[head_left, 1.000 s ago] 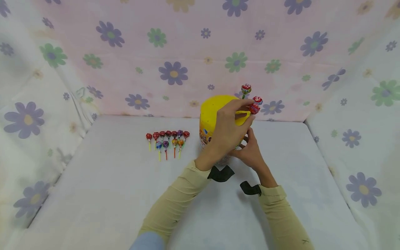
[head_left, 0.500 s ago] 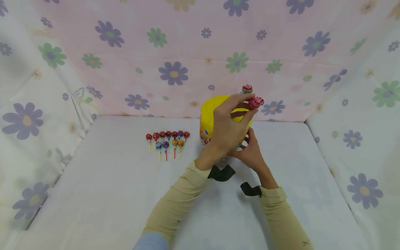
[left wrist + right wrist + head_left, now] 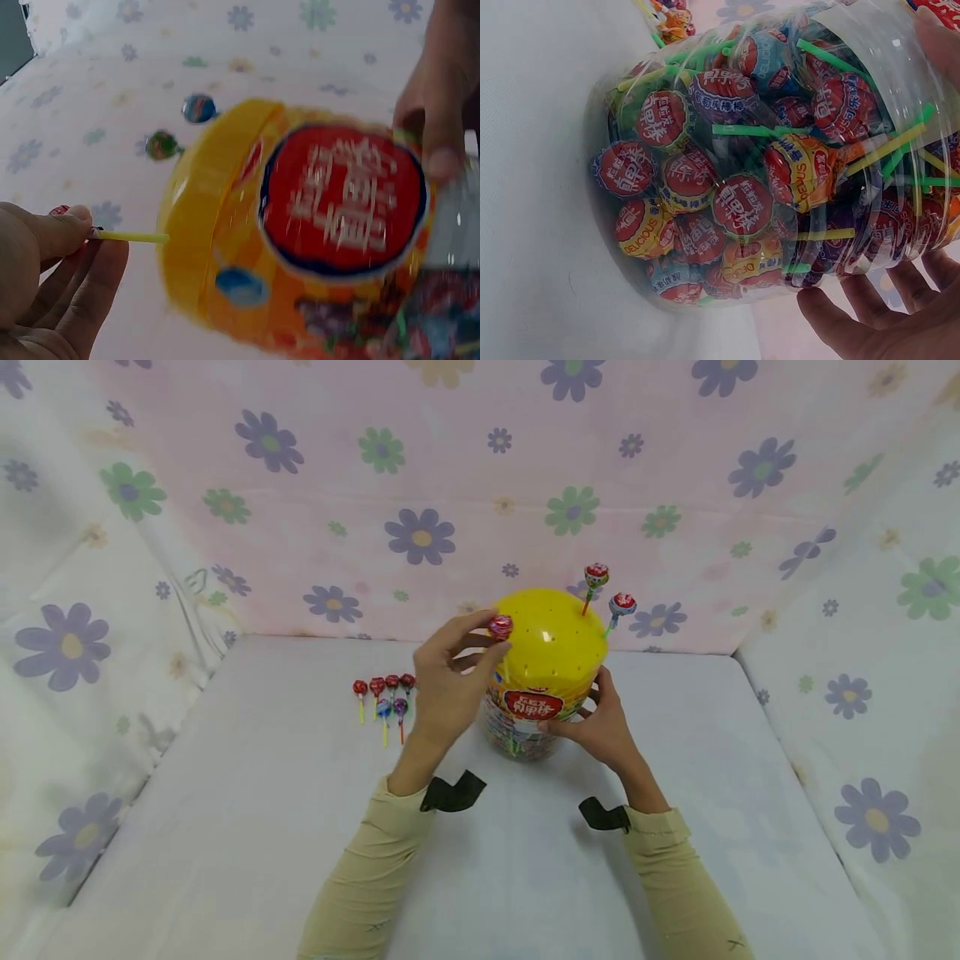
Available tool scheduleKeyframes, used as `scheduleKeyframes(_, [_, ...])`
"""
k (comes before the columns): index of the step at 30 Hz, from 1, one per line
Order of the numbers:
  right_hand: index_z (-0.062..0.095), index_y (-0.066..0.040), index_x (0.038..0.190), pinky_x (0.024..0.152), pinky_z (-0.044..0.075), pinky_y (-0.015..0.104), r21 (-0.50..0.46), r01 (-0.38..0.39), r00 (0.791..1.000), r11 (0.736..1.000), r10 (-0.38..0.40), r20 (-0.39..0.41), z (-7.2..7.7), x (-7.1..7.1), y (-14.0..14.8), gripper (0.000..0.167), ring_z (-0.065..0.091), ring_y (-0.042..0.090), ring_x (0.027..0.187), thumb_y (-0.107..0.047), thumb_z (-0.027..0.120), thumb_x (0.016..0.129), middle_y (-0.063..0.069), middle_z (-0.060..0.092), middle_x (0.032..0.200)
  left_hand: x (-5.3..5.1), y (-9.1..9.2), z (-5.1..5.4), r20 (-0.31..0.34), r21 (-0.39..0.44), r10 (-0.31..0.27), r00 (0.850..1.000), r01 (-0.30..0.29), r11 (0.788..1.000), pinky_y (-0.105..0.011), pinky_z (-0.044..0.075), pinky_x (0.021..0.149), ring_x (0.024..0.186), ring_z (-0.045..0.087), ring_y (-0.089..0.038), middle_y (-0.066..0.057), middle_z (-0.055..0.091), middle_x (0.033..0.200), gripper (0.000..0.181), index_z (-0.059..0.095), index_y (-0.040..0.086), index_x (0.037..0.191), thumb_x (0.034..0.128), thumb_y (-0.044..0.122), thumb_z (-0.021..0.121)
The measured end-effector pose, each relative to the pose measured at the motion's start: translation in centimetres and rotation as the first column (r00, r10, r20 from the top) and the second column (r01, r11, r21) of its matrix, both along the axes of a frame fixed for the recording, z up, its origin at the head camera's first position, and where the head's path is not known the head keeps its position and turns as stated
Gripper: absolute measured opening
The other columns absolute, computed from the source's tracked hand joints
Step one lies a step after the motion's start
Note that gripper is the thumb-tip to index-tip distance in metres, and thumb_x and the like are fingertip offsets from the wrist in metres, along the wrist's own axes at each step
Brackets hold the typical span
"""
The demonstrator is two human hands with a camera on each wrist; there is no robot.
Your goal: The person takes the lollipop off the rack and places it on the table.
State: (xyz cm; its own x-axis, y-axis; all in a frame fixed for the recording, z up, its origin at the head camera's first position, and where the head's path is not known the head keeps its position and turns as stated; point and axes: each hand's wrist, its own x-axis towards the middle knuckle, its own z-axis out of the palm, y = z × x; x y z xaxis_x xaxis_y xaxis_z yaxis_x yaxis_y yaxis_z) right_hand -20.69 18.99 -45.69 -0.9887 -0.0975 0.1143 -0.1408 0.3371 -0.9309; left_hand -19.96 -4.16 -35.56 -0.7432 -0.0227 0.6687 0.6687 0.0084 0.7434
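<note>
In the head view my left hand [image 3: 450,685] pinches a red-wrapped lollipop [image 3: 500,627] with a yellow stick, at the left side of a yellow lid [image 3: 551,635] dotted with small holes. The left wrist view has the yellow stick [image 3: 131,236] pointing at the lid; whether it touches I cannot tell. My right hand [image 3: 600,727] grips the side of the clear candy jar [image 3: 521,739] under that lid. Two lollipops, one red and green [image 3: 596,575] and one red and blue [image 3: 622,604], stand in the lid's right side. Many wrapped lollipops [image 3: 742,206] fill the jar.
Left of the jar, several lollipops [image 3: 377,687] lie in two rows on the white table [image 3: 247,810]; my left hand hides some of them. A flowered cloth [image 3: 330,552] hangs behind the table and along both sides.
My left hand has moved left across the lid, carrying the red lollipop from the right side to the left side. My right hand has stayed on the jar.
</note>
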Motion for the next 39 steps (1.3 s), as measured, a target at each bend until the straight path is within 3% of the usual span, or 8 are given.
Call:
scheduleKeyframes(5, [0.025, -0.016, 0.156, 0.111, 0.041, 0.064, -0.009, -0.006, 1.0, 1.0, 0.006, -0.009, 0.0, 0.0, 0.1, 0.102, 0.042, 0.036, 0.138, -0.015, 0.09, 0.078, 0.01, 0.039, 0.152, -0.8, -5.0, -1.8, 0.127, 0.047, 0.106, 0.986, -0.113, 0.992, -0.022, 0.061, 0.076, 0.087, 0.071, -0.006, -0.024, 0.068, 0.113, 0.037, 0.066, -0.01, 0.125, 0.0891, -0.009, 0.072])
scheduleKeyframes(9, [0.025, -0.016, 0.156, 0.111, 0.041, 0.064, -0.014, -0.007, 1.0, 1.0, 0.007, -0.017, 0.1, 0.0, 0.1, 0.1, 0.042, 0.036, 0.138, -0.015, 0.089, 0.079, 0.01, 0.039, 0.152, -1.5, -9.1, -4.4, 0.258, -0.033, 0.192, 0.947, -0.191, 0.981, -0.015, 0.059, 0.07, 0.081, 0.069, 0.0, -0.025, 0.066, 0.115, 0.036, 0.066, -0.008, 0.128, 0.0923, -0.007, 0.068])
scheduleKeyframes(13, [0.025, -0.016, 0.156, 0.111, 0.041, 0.064, -0.016, -0.011, 1.0, 1.0, 0.01, -0.019, 0.1, -0.1, 0.2, 0.1, 0.043, 0.036, 0.138, -0.014, 0.089, 0.079, 0.01, 0.04, 0.151, -1.8, -12.7, -7.9, 0.39, -0.212, 0.3, 0.87, -0.232, 0.949, -0.011, 0.054, 0.062, 0.073, 0.066, 0.003, -0.027, 0.067, 0.118, 0.034, 0.066, -0.006, 0.128, 0.0943, -0.002, 0.068])
scheduleKeyframes(16, [0.025, -0.017, 0.156, 0.111, 0.041, 0.063, -0.012, -0.01, 1.0, 1.0, 0.01, -0.019, 0.1, -0.2, 0.3, 0.1, 0.043, 0.036, 0.138, -0.014, 0.089, 0.079, 0.01, 0.04, 0.151, -1.9, -14.6, -10.4, 0.459, -0.336, 0.37, 0.807, -0.228, 0.914, -0.01, 0.053, 0.059, 0.074, 0.074, -0.012, -0.029, 0.068, 0.118, 0.034, 0.065, -0.008, 0.127, 0.0944, 0.0, 0.069])
scheduleKeyframes(20, [0.025, -0.017, 0.156, 0.111, 0.042, 0.063, -0.008, -0.007, 1.0, 1.0, 0.007, -0.017, 0.0, -0.2, 0.3, 0.1, 0.043, 0.036, 0.138, -0.015, 0.089, 0.079, 0.009, 0.039, 0.151, -2.1, -15.9, -13.0, 0.475, -0.476, 0.469, 0.745, -0.231, 0.849, -0.01, 0.051, 0.057, 0.083, 0.075, -0.039, -0.031, 0.07, 0.112, 0.035, 0.065, -0.011, 0.125, 0.0923, 0.002, 0.071])
scheduleKeyframes(24, [0.025, -0.018, 0.156, 0.111, 0.041, 0.062, -0.007, -0.004, 1.0, 1.0, 0.004, -0.003, 0.0, -0.1, 0.2, 0.1, 0.043, 0.036, 0.139, -0.016, 0.089, 0.079, 0.009, 0.039, 0.152, -2.5, -16.4, -14.8, 0.451, -0.593, 0.568, 0.689, -0.244, 0.767, -0.025, 0.055, 0.066, 0.088, 0.073, -0.041, -0.031, 0.071, 0.107, 0.034, 0.067, -0.01, 0.122, 0.0914, 0.004, 0.071])
scheduleKeyframes(29, [0.026, -0.018, 0.155, 0.112, 0.041, 0.062, -0.005, -0.001, 1.0, 1.0, 0.001, 0.007, 0.1, 0.0, 0.0, 0.099, 0.042, 0.036, 0.139, -0.017, 0.089, 0.079, 0.009, 0.04, 0.151, -2.6, -16.5, -15.6, 0.434, -0.623, 0.596, 0.675, -0.253, 0.74, -0.049, 0.056, 0.079, 0.09, 0.071, -0.042, -0.031, 0.071, 0.104, 0.031, 0.068, -0.012, 0.118, 0.0905, 0.002, 0.072])
scheduleKeyframes(39, [0.026, -0.018, 0.155, 0.112, 0.04, 0.062, -0.013, -0.001, 1.0, 1.0, 0.002, 0.011, 0.0, 0.0, 0.0, 0.098, 0.042, 0.035, 0.139, -0.018, 0.089, 0.08, 0.009, 0.04, 0.152, -2.1, -16.5, -15.0, 0.446, -0.614, 0.588, 0.675, -0.246, 0.75, -0.053, 0.057, 0.083, 0.094, 0.07, -0.044, -0.032, 0.069, 0.105, 0.034, 0.066, -0.013, 0.12, 0.0913, 0.005, 0.072])
